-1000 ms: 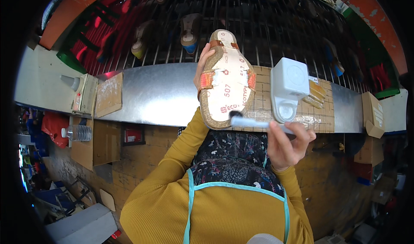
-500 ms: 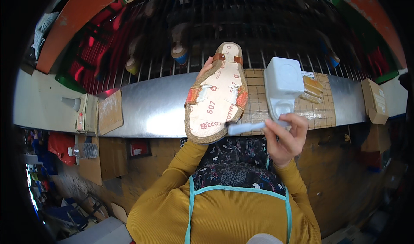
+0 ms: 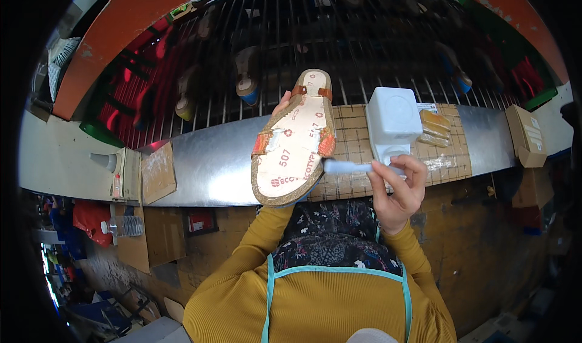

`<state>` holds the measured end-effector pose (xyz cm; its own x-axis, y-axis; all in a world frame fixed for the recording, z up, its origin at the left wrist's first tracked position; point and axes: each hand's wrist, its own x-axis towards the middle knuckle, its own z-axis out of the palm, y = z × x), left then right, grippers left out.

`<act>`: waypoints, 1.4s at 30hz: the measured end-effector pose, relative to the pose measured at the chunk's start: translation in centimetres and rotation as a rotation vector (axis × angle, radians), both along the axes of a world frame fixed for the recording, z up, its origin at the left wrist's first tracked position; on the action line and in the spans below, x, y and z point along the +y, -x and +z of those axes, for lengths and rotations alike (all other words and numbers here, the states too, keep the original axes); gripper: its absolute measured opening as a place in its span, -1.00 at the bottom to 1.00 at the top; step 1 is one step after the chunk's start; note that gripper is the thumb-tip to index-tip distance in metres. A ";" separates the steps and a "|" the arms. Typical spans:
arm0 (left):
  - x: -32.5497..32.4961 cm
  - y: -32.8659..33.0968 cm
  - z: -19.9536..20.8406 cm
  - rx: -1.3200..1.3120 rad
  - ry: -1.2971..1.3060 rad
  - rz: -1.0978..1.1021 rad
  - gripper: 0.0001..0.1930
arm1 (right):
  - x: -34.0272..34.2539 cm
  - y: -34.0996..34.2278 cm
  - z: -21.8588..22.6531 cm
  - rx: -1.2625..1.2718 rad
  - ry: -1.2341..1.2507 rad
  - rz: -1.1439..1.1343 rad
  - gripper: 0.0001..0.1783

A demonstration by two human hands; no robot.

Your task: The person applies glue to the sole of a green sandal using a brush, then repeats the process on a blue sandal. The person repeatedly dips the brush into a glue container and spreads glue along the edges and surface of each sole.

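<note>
A sandal bottom (image 3: 288,161) with orange-brown straps folded over its edges is tilted up in front of me, its pale printed underside facing me. My left hand (image 3: 282,103) grips it from behind; only some fingers show beside its far end, and the rest is hidden. Between thumb and fingers my right hand (image 3: 400,191) pinches a brush (image 3: 350,167) with a pale blue handle. The dark brush tip is at the sandal's right edge, just below the orange strap. Just beyond my right hand stands a white plastic pot (image 3: 394,116) with a small open cup at its near side.
Taped cardboard (image 3: 345,128) covers part of the metal bench (image 3: 200,164). Amber-coloured slabs (image 3: 434,128) lie right of the pot. Behind, a rack of metal bars (image 3: 279,58) carries several shoe forms. A cardboard box (image 3: 526,136) stands at the right, a cardboard piece (image 3: 159,172) at the left.
The sandal bottom has shifted slightly left in the picture. My right hand's brush tip has moved up along its right edge, from near the wide end toward the strap.
</note>
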<state>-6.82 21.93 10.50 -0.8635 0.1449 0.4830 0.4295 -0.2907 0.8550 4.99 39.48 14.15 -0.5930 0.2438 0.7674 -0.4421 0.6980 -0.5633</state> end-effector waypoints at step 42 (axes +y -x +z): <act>-7.5 -2.0 -1.5 -0.435 -0.683 -0.735 -0.14 | 11.2 -3.0 -5.1 -0.532 -0.556 -0.388 -0.94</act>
